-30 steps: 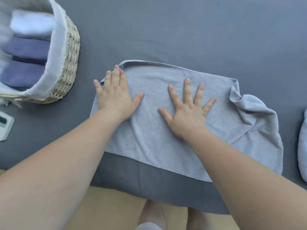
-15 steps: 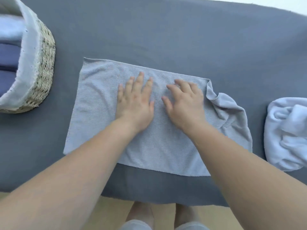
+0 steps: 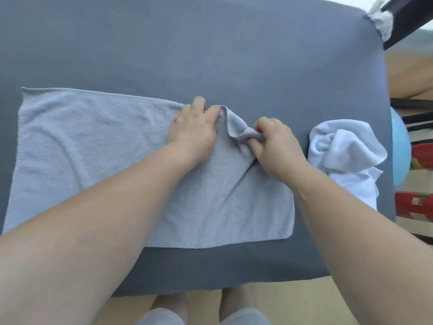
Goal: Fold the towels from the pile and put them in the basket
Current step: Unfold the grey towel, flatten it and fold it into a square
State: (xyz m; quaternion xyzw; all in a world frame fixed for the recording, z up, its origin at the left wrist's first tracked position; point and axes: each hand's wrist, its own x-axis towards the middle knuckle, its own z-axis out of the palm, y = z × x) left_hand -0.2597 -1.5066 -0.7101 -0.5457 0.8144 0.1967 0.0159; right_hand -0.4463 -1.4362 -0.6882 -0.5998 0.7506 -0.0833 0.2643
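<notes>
A light grey towel point(image 3: 89, 146) lies spread on the grey table point(image 3: 210, 55), flat on its left part and bunched at its far right corner. My left hand point(image 3: 194, 125) lies on the towel near that corner, its fingertips curled onto the raised fold at the far edge. My right hand point(image 3: 274, 144) pinches the rumpled corner, which stands up between the two hands. A crumpled white towel point(image 3: 346, 146) sits to the right, near the table's right edge. The basket is out of view.
The table's right edge point(image 3: 386, 113) runs close to the white towel. Beyond it are a blue ball point(image 3: 400, 141), red boxes point(image 3: 412, 205) and a dark bar with white cloth point(image 3: 384, 19) at the top right. Wooden floor and my feet show below the near edge.
Both hands have slid right from the towel's middle to its far right corner, and the right hand has taken hold of the fold. The view has swung right, so the basket has left the frame.
</notes>
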